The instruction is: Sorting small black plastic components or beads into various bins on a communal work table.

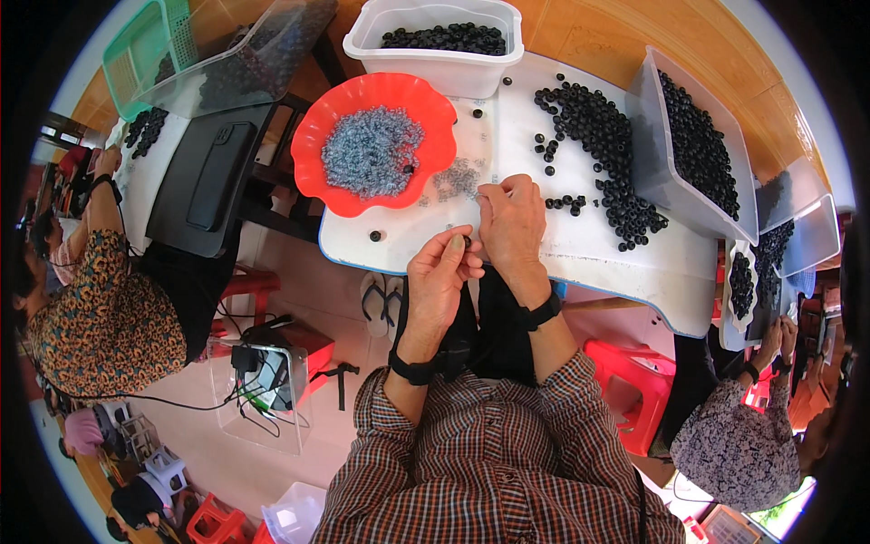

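Your left hand (441,272) pinches a black ring (466,241) beside your closed right hand (512,220), just below the red bowl (381,91).

Between my fingers sits a small black ring (466,241), matching the black rings heaped on the white plastic table (580,245), beside a wavy-rimmed red plastic bowl (362,100) of grey-blue pieces, above my brown checked shirt sleeves (489,453).

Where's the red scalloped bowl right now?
Head view: the red scalloped bowl sits on the white table's left end, left of both hands, beside the white tub.
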A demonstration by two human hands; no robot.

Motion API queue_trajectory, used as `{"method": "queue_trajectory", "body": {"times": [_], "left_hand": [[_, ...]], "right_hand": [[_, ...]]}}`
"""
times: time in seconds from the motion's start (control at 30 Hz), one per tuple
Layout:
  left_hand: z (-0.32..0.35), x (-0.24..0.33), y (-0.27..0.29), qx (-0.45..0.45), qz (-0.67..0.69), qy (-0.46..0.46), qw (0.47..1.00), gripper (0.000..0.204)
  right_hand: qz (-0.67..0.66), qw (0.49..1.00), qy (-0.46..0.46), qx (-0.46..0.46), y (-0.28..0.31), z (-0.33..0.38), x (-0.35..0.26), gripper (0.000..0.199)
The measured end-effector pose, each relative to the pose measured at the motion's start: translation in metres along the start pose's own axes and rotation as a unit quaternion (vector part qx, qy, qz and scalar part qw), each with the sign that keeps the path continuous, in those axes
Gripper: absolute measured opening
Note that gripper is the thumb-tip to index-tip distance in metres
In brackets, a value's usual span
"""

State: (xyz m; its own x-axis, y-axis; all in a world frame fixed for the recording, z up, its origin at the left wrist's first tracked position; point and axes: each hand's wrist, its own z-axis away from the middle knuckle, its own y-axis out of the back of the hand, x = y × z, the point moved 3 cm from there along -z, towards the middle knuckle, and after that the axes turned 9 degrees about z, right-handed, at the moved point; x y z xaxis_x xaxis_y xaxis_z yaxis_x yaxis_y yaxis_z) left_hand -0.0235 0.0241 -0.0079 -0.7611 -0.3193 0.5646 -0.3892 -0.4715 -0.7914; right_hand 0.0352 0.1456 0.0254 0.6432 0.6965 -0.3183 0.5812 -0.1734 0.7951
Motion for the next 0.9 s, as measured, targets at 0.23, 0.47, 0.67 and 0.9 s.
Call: {"method": "queue_trajectory", "body": {"times": [0.23,0.47,0.67,0.9], "left_hand": [[0.0,0.0,-0.002,-0.012,0.047,0.016,0.999,0.027],[-0.002,-0.001,-0.005,-0.008,0.074,0.032,0.997,0.027],[-0.002,-0.001,-0.009,-0.01,0.086,0.034,0.996,0.025],[-0.002,-0.009,-0.023,-0.036,0.065,0.023,0.997,0.023]], "right_hand": [[-0.063,0.998,-0.028,-0.006,0.004,0.003,0.008,0.01],[-0.111,0.993,-0.031,0.004,0.016,0.01,0.008,0.012],[-0.351,0.925,-0.127,-0.07,0.041,0.025,0.008,0.01],[-0.513,0.825,-0.205,-0.117,0.038,0.042,0.012,0.006]]}}
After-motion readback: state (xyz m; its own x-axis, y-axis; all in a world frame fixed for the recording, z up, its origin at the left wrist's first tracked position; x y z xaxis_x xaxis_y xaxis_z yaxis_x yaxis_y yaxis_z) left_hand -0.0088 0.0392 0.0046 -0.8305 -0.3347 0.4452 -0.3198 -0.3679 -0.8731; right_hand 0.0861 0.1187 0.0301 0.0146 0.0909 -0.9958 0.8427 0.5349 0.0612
